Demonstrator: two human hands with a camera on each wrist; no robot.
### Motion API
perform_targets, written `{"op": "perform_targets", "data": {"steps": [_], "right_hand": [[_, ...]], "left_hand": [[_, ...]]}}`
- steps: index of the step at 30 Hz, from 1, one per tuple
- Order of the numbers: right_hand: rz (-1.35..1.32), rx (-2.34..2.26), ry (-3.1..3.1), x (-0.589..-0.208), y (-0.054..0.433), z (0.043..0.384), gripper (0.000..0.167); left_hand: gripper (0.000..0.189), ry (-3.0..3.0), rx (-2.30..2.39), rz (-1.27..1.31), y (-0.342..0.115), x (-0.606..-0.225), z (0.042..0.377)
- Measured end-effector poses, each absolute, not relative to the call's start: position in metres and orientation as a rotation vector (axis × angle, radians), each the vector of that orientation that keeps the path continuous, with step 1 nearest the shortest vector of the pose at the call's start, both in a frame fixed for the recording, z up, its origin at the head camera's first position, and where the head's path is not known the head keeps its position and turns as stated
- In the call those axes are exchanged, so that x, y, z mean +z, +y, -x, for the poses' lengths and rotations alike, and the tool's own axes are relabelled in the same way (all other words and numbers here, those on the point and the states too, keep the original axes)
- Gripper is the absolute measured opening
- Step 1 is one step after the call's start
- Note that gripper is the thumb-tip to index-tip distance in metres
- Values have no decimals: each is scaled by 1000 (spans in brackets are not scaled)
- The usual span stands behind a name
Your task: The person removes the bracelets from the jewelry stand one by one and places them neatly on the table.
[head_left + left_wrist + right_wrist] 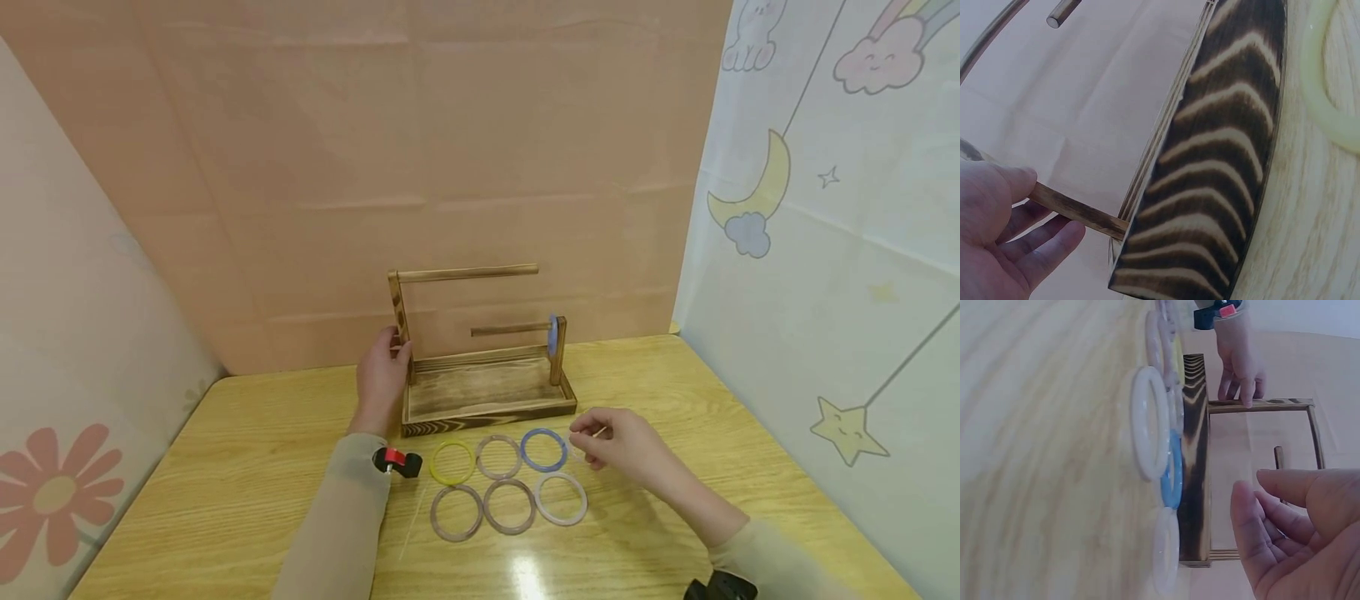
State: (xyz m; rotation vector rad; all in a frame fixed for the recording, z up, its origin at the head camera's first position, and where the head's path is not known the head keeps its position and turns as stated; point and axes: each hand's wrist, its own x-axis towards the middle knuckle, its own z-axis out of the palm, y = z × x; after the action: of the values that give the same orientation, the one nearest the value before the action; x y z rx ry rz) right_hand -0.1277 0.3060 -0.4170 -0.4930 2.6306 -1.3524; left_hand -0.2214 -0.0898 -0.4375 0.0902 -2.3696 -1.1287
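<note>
A wooden rack (491, 412) with a tray base, two posts and two horizontal rods stands on the table. My left hand (382, 375) grips its left post (1079, 215), thumb on one side and fingers on the other. On the lower rod (510, 330) a blue ring (552, 335) hangs by the right post. My right hand (618, 442) hovers at the right end of the rings, fingers bent and a gap between thumb and forefinger. Nearest to it lies a pale translucent ring (1166, 550), which the hand partly covers in the head view.
In front of the rack lie a yellow ring (433, 465), another blue ring (543, 469), a white ring (561, 522) and several dull mauve rings (510, 531). The upper rod (468, 273) juts right from the left post. A peach cloth (300, 208) hangs behind.
</note>
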Motion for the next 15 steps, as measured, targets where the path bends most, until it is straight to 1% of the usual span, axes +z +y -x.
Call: {"op": "perform_targets", "data": {"steps": [5, 12, 15], "right_hand": [[478, -1393, 2704, -408, 301, 136, 20], [457, -1437, 2805, -396, 294, 144, 32], [475, -1465, 2831, -392, 292, 148, 34]], "left_hand": [[42, -2364, -1131, -88, -90, -437, 220], [41, -2353, -1122, -68, -91, -438, 221], [41, -2347, -1131, -64, -91, -439, 222]]}}
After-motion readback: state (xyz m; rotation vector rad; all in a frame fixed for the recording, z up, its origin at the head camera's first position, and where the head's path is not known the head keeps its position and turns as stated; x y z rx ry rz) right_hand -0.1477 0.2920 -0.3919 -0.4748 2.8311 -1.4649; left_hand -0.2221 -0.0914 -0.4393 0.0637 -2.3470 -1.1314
